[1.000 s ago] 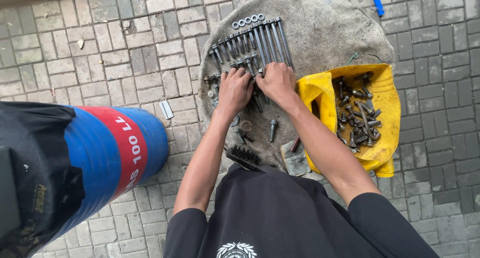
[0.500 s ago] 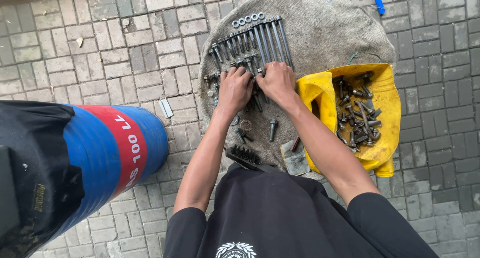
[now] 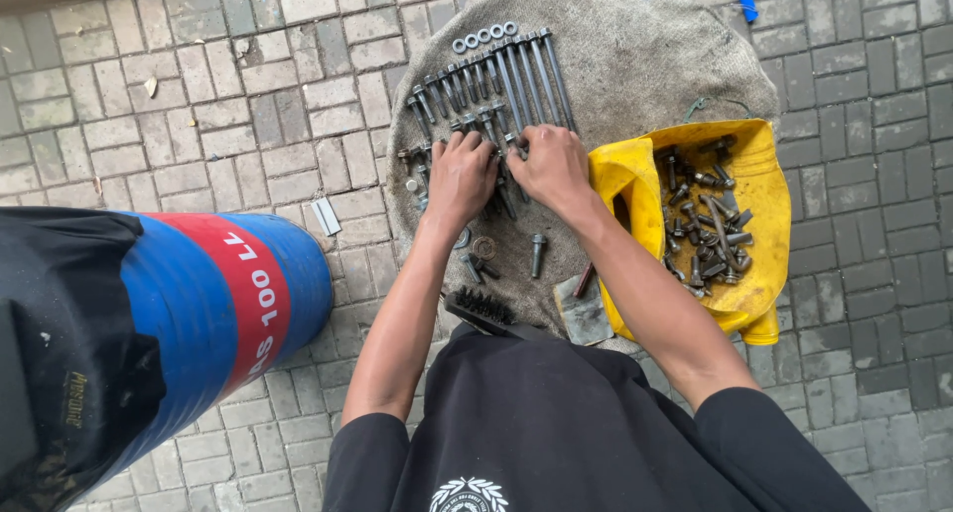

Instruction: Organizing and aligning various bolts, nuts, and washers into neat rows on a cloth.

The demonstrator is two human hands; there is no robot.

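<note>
My left hand (image 3: 460, 178) and my right hand (image 3: 552, 167) rest side by side, palms down, on a grey sack cloth (image 3: 645, 65) laid over the paving. Their fingers touch the near ends of a row of long dark bolts (image 3: 496, 80) lined up on the cloth. What the fingers pinch is hidden under the hands. A few washers (image 3: 483, 36) lie in a line beyond the bolts. A single short bolt (image 3: 537, 253) and several small parts lie on the cloth just below my hands.
A cut yellow plastic container (image 3: 764, 194) full of rusty bolts and nuts sits to the right. A blue drum with a red band (image 3: 213, 304) lies at left. A black brush (image 3: 481, 309) and a flat metal piece (image 3: 584, 314) lie near my lap.
</note>
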